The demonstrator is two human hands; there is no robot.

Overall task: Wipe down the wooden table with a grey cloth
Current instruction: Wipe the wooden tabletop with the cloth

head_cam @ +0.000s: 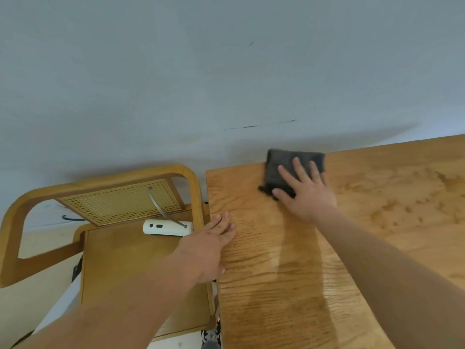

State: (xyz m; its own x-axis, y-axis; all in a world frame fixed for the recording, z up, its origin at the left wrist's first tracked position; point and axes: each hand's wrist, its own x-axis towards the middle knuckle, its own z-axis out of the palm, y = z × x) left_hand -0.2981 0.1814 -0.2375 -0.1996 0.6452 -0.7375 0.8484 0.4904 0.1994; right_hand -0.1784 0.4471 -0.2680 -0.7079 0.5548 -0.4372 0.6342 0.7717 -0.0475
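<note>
The wooden table (364, 222) fills the right half of the view, with its left edge near the middle. A folded dark grey cloth (281, 167) lies at the table's far left corner, next to the wall. My right hand (304, 190) presses flat on the cloth with straight, spread fingers. My left hand (214, 240) rests flat on the table's left edge, fingers straight and together. A damp, shiny streak runs down the table from the cloth toward me.
A wooden chair (105, 248) with a cane back stands left of the table, tight against its edge. On the seat lies a white device (166, 227) with a curved metal tube. A grey wall runs behind the table.
</note>
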